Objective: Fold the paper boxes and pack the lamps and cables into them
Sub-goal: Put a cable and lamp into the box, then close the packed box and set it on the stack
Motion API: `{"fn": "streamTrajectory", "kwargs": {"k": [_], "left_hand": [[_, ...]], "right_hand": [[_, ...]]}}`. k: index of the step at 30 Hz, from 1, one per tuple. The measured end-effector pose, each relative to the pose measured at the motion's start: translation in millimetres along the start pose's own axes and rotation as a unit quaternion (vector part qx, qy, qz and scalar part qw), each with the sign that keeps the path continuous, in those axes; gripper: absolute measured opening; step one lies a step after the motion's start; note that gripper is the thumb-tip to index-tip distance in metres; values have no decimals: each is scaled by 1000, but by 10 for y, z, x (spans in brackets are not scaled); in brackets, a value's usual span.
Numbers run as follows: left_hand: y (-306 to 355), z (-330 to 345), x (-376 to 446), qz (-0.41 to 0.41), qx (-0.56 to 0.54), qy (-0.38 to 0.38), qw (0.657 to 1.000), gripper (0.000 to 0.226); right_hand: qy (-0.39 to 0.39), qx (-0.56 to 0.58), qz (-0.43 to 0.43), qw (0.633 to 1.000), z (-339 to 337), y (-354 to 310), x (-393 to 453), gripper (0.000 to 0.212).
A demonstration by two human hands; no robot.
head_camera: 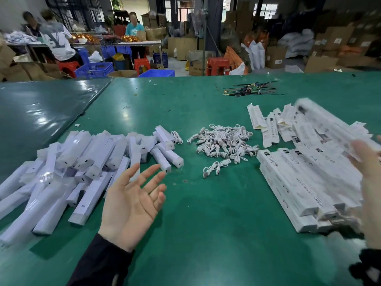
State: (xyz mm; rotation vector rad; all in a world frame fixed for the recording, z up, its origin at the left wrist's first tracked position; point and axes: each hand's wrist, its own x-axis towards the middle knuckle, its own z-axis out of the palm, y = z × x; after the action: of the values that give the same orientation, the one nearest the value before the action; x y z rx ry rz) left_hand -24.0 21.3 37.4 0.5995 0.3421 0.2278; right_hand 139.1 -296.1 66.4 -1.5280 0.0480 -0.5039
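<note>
Head view: left hand (132, 203) spread wide, palm up, empty; right hand (369, 162) blurred, seemingly holding a flat paper box (329, 122). Cable pile (224, 143) as landmark: lamps (82, 168) left, boxes right. Box light, creasable; grip long edges

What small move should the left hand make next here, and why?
Probably the left hand should reach to the lamp pile and take one lamp. It hovers open and holds nothing, palm up, just beside the pile, while the right hand seems to hold a blurred paper box in the air. The cables lie further, in the middle of the table.
</note>
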Motion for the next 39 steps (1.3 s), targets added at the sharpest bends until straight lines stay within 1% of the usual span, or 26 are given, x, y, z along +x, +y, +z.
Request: {"fn": "streamTrajectory", "kwargs": {"k": [1,2,3,4,6,9,11,13,16,19,21,22,24,26,27,28,29,30,32,33,34,35,36,37,38,39], "left_hand": [[-1,-3,6,2,0,5,1000,38],[-6,-4,7,2,1,9,1000,36],[-13,-3,11,0,3,11,1000,35],[-18,5,12,-2,4,11,1000,35],[-30,19,8,-6,3,13,1000,34],[-27,16,8,-3,4,18,1000,32],[-20,17,10,2,7,18,1000,31],[-23,20,12,4,11,19,1000,30],[-35,22,19,6,20,26,999,31],[-39,20,29,9,25,32,999,30],[-36,22,32,12,30,33,999,30],[-40,25,32,15,38,36,999,30],[-63,33,32,31,72,46,996,29],[-101,39,43,61,125,58,989,22],[-119,42,49,80,154,67,982,17],[-137,48,58,102,182,77,975,13],[-151,52,63,123,205,87,967,11],[-160,52,72,142,225,93,959,10],[-166,39,83,176,254,102,946,12],[-170,28,88,189,265,106,939,13],[-175,14,94,202,274,112,934,15],[-183,2,101,214,282,117,928,16],[-195,-6,109,224,289,122,923,16],[-206,-14,118,234,298,126,917,16],[-219,-18,129,244,307,129,911,16],[-231,-21,139,255,318,131,904,16]], "right_hand": [[-13,-43,38,998,-99,67,60,44],[-41,-90,71,993,-165,133,90,43],[-70,-134,81,985,-199,187,98,38],[-84,-172,68,979,-212,223,91,31],[-65,-223,26,972,-232,266,67,15],[-83,-264,7,961,-221,279,19,19],[-81,-241,2,967,-215,219,-35,27],[-93,-215,-16,972,-191,146,-96,30],[-143,-245,-54,957,-137,113,-147,15],[-160,-273,-86,945,-102,145,-145,22],[-148,-270,-129,943,-97,140,-144,16],[-137,-257,-165,942,-109,167,-125,5],[-100,-218,-237,941,-83,177,-101,20],[-64,-175,-290,939,64,111,-147,18],[-63,-161,-317,932,177,51,-219,16],[-80,-150,-343,924,296,9,-290,12],[-111,-148,-351,918,414,-41,-370,6],[-150,-151,-342,915,529,-72,-439,5],[-237,-168,-292,911,729,-101,-545,19],[-281,-191,-261,903,824,-95,-574,24],[-327,-235,-235,885,919,-73,-577,31],[-372,-299,-214,852,1013,-56,-542,43],[-411,-370,-195,810,1111,-39,-453,55],[-439,-428,-172,771,1215,-48,-327,63],[-449,-462,-151,750,1323,-61,-154,64],[-444,-478,-136,745,1425,-79,36,59]]}}
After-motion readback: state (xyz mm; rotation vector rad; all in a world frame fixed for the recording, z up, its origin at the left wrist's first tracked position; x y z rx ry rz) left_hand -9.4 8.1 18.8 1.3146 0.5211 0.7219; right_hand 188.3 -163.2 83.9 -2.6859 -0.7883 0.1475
